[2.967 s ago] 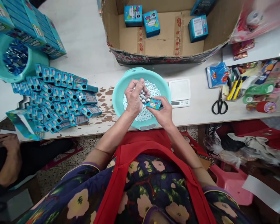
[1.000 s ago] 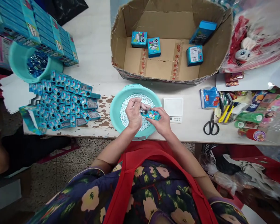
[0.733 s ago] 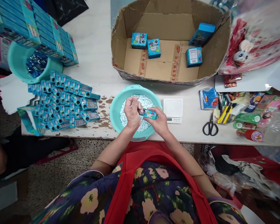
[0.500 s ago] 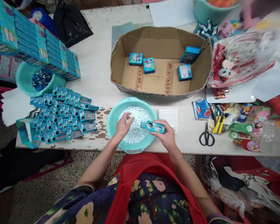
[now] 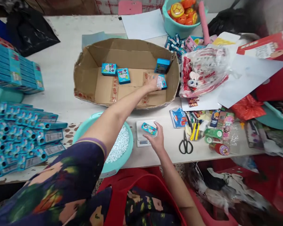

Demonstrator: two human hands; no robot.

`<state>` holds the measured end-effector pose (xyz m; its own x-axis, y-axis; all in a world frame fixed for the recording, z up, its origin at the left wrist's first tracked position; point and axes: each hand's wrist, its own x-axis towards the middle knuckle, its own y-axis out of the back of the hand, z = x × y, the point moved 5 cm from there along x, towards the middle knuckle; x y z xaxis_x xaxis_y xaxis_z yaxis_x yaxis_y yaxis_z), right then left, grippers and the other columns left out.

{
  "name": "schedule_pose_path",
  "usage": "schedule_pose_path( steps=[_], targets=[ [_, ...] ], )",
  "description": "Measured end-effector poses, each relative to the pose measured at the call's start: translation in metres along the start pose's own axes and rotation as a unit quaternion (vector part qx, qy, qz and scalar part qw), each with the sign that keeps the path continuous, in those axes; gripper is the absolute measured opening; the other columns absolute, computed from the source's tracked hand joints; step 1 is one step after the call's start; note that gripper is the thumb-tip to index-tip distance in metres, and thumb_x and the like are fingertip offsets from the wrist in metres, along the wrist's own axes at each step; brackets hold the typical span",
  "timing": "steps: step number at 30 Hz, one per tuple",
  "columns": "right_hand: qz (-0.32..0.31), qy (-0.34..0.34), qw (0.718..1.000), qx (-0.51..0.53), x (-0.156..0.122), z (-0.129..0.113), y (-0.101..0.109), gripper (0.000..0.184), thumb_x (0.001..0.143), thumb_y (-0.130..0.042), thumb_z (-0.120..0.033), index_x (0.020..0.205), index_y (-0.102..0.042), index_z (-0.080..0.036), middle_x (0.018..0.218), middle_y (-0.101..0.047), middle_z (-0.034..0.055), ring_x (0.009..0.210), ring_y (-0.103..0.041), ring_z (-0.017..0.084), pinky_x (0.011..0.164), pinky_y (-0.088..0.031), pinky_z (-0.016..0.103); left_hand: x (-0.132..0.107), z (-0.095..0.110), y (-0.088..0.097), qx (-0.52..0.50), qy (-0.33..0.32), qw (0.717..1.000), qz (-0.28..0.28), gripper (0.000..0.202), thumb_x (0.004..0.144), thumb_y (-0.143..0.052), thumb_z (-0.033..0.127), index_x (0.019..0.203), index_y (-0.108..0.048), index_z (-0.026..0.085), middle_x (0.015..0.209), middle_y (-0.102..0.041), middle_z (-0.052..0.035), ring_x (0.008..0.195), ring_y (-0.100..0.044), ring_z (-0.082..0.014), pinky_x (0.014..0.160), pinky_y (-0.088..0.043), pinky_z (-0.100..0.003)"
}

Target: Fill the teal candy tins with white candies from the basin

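My left hand (image 5: 152,83) reaches over into the cardboard box (image 5: 132,53) and grips the left side of a small blue candy box (image 5: 162,82). Another blue candy box (image 5: 162,66) leans just behind it, and two more lie towards the left inside. A blue candy box (image 5: 148,128) rests on the small white scale (image 5: 139,135). Around its near right side, my right hand (image 5: 157,138) has thumb and fingers apart; whether they touch it is unclear. My left arm covers part of the turquoise basin (image 5: 130,150) of white candies (image 5: 119,145).
Many blue candy boxes (image 5: 25,131) lie piled at the left, below stacked cartons (image 5: 4,69). Black scissors (image 5: 185,146), cutters and small packets are to the right. A plastic bag of toys (image 5: 202,72) lies beside the cardboard box.
My left hand has gone from the basin into the cardboard box and taken hold of a candy box. My right hand has set its candy box on the scale. The view has shifted right.
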<state>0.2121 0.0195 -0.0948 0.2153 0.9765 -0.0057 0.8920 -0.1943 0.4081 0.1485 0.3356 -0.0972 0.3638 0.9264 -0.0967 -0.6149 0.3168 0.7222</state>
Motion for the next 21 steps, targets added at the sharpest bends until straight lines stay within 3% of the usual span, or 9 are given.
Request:
schedule_pose_path(
  steps=[2, 5, 8, 10, 13, 15, 17, 18, 21],
  targets=[
    [0.001, 0.002, 1.0, -0.017, -0.008, -0.002, 0.012, 0.079, 0.069, -0.082, -0.042, 0.137, -0.046, -0.024, 0.137, -0.051, 0.0143, 0.131, -0.047, 0.029, 0.109, -0.042, 0.051, 0.026, 0.004, -0.025, 0.022, 0.032, 0.998, -0.048, 0.109, 0.055, -0.09, 0.04, 0.146, -0.038, 0.01, 0.154, -0.027, -0.0262, 0.144, -0.016, -0.0496, 0.114, -0.014, -0.067],
    [0.032, -0.021, 0.999, -0.003, -0.021, 0.001, 0.042, 0.065, 0.078, -0.074, -0.039, 0.136, -0.047, -0.025, 0.135, -0.052, 0.0138, 0.128, -0.05, 0.027, 0.103, -0.048, 0.049, 0.031, 0.013, -0.04, 0.038, 0.044, 0.993, -0.1, 0.099, 0.066, -0.083, 0.046, 0.144, -0.038, 0.006, 0.152, -0.025, -0.0255, 0.144, -0.01, -0.0522, 0.112, -0.004, -0.07],
    [0.089, -0.045, 0.995, 0.017, -0.026, 0.002, 0.076, 0.045, 0.081, -0.071, -0.035, 0.123, -0.057, -0.025, 0.122, -0.06, 0.0102, 0.115, -0.059, 0.024, 0.097, -0.052, 0.046, 0.012, 0.019, -0.02, 0.1, 0.043, 0.986, -0.123, 0.091, 0.067, -0.082, 0.033, 0.142, -0.04, 0.001, 0.146, -0.031, -0.0235, 0.142, -0.016, -0.0502, 0.113, -0.013, -0.066],
    [0.128, -0.052, 0.99, 0.037, -0.025, -0.005, 0.094, 0.036, 0.081, -0.071, -0.034, 0.115, -0.061, -0.025, 0.113, -0.064, 0.0076, 0.106, -0.064, 0.023, 0.095, -0.053, 0.045, -0.016, 0.028, 0.016, 0.136, 0.012, 0.985, -0.103, 0.098, 0.059, -0.084, 0.028, 0.143, -0.039, 0.002, 0.142, -0.035, -0.0195, 0.14, -0.022, -0.0458, 0.113, -0.022, -0.059],
    [0.153, -0.06, 0.981, 0.107, -0.02, -0.03, 0.104, 0.036, 0.081, -0.073, -0.037, 0.113, -0.062, -0.027, 0.111, -0.067, 0.0063, 0.1, -0.067, 0.021, 0.092, -0.055, 0.043, -0.095, 0.059, 0.088, 0.061, -0.122, 0.99, -0.036, 0.096, 0.066, -0.079, 0.034, 0.148, -0.034, 0.011, 0.137, -0.04, -0.0116, 0.135, -0.034, -0.0333, 0.111, -0.029, -0.051],
    [0.086, -0.084, 0.974, 0.191, -0.02, -0.052, 0.09, 0.044, 0.08, -0.072, -0.044, 0.119, -0.06, -0.028, 0.118, -0.066, 0.0069, 0.1, -0.068, 0.022, 0.088, -0.057, 0.042, -0.175, 0.08, 0.121, -0.045, -0.212, 0.974, -0.063, 0.1, 0.062, -0.083, 0.033, 0.148, -0.035, 0.016, 0.144, -0.039, -0.0097, 0.136, -0.034, -0.0286, 0.113, -0.029, -0.049],
    [-0.051, -0.133, 0.95, 0.276, -0.03, -0.072, 0.059, 0.057, 0.074, -0.075, -0.05, 0.124, -0.058, -0.029, 0.122, -0.066, 0.0072, 0.098, -0.07, 0.023, 0.084, -0.059, 0.042, -0.255, 0.082, 0.129, -0.132, -0.183, 0.966, -0.125, 0.098, 0.043, -0.092, 0.029, 0.134, -0.058, 0.019, 0.129, -0.052, -0.0096, 0.127, -0.046, -0.0314, 0.11, -0.036, -0.048],
    [-0.128, -0.164, 0.929, 0.305, -0.04, -0.079, 0.039, 0.062, 0.07, -0.078, -0.051, 0.124, -0.059, -0.028, 0.12, -0.067, 0.007, 0.097, -0.07, 0.024, 0.083, -0.06, 0.042, -0.292, 0.076, 0.123, -0.137, -0.14, 0.967, -0.161, 0.081, 0.047, -0.091, 0.029, 0.123, -0.067, 0.023, 0.128, -0.055, -0.0107, 0.124, -0.048, -0.0336, 0.11, -0.037, -0.049],
    [-0.277, -0.252, 0.866, 0.33, -0.08, -0.085, -0.02, 0.058, 0.064, -0.083, -0.048, 0.111, -0.064, -0.021, 0.103, -0.073, 0.0046, 0.091, -0.07, 0.024, 0.081, -0.06, 0.042, -0.374, 0.037, 0.095, -0.161, -0.081, 0.954, -0.239, 0.079, 0.054, -0.087, 0.046, 0.128, -0.061, 0.032, 0.134, -0.055, -0.0103, 0.126, -0.049, -0.0352, 0.112, -0.036, -0.05]
  ],
)
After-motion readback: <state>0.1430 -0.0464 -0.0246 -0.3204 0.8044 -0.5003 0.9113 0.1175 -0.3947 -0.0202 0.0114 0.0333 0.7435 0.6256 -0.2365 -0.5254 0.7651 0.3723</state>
